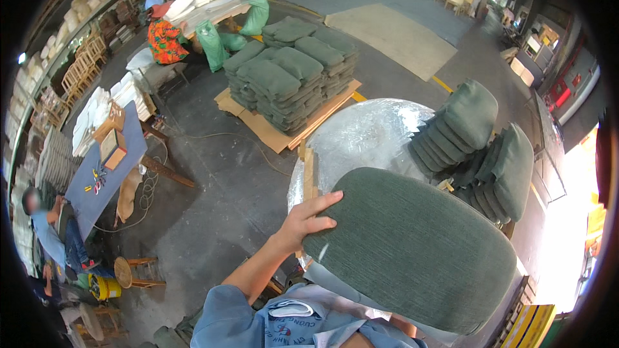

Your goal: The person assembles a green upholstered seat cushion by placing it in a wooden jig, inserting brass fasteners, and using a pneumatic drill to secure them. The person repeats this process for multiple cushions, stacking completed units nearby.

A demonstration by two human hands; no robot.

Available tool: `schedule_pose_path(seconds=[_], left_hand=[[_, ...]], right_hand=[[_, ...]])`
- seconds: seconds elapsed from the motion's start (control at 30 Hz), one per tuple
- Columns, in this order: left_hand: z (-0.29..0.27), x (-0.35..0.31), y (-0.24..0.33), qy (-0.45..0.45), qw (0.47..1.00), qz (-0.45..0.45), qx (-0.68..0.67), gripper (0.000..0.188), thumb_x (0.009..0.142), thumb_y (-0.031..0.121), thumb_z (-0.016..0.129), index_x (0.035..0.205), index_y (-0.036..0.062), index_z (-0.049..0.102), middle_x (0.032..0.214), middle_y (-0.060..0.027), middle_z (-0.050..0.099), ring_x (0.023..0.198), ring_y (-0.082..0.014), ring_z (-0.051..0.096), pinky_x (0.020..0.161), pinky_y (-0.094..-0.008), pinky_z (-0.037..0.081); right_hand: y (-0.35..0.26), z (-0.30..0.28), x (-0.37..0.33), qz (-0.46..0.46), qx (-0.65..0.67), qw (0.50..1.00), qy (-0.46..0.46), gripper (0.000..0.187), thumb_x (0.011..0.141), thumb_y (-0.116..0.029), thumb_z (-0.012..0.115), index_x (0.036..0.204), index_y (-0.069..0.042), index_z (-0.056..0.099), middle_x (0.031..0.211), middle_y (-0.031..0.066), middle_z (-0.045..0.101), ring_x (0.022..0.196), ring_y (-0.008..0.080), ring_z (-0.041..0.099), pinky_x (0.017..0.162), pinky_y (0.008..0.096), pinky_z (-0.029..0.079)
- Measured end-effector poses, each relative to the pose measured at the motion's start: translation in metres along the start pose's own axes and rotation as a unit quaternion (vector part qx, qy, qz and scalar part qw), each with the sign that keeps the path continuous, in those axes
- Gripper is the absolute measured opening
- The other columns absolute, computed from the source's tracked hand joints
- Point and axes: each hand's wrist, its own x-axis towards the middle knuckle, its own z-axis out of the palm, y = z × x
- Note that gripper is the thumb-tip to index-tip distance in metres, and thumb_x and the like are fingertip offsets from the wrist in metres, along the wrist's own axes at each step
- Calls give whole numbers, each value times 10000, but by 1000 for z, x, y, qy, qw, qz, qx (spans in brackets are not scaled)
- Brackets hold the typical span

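A dark green fabric seat cushion [412, 245] with rounded corners is held up in front of my body, its broad face turned up. My left hand [309, 219] grips its left edge, with fingers lying at the upper left corner. A small pale mark shows on the fabric near that hand. My right hand is hidden behind the cushion; only a bit of forearm [403, 326] shows below it. Beyond the cushion is a round table [361, 135] wrapped in shiny film. Two stacks of similar green cushions, one farther [467, 113] and one nearer [512, 171], stand at its right side.
A large pile of green cushions [284, 74] sits on cardboard [274, 134] on the floor ahead. At left, a blue-topped table [122, 174] holds tools and boxes, with a seated person [48, 225] beside it. Another person in an orange patterned shirt [166, 40] sits farther off. A wooden stool [138, 272] stands lower left.
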Motion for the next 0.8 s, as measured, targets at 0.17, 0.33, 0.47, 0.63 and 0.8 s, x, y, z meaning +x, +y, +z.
schedule_pose_path(seconds=[0.17,0.33,0.47,0.63,0.8], left_hand=[[53,-1,-6,40,998,6,51,405,879,181,833,1224,138,624,1537,-279,614,1177,-447,749,952,-449,632],[113,8,-19,-25,999,3,19,384,921,231,777,1277,135,671,1522,-247,641,1238,-425,731,991,-460,617],[150,-1,-31,-150,988,21,21,438,916,247,755,1340,149,699,1557,-151,640,1358,-383,671,1075,-469,571],[205,-21,-57,-235,969,31,70,546,879,203,780,1416,227,684,1630,-65,588,1455,-339,589,1124,-495,504],[236,-66,-122,-271,939,-2,214,757,859,265,834,1574,270,585,1728,-141,438,1525,-397,482,1215,-529,433]], right_hand=[[-37,-1,-57,-118,-16,992,31,816,1018,-632,597,1598,-71,477,1610,174,540,1443,396,556,1185,600,475],[-71,-1,-127,-233,-45,968,80,796,986,-594,672,1569,-74,520,1593,160,557,1429,386,568,1190,612,474],[-84,-17,-186,-294,-64,933,199,782,960,-564,732,1546,-76,555,1579,150,572,1418,378,577,1194,621,473],[-93,-106,-241,-142,-96,757,631,443,845,-230,799,1258,-93,719,1241,71,753,1137,286,727,1006,507,608],[-59,-135,-205,-105,-34,754,648,383,826,-165,741,1194,-63,715,1199,77,767,1119,294,736,981,472,603]])
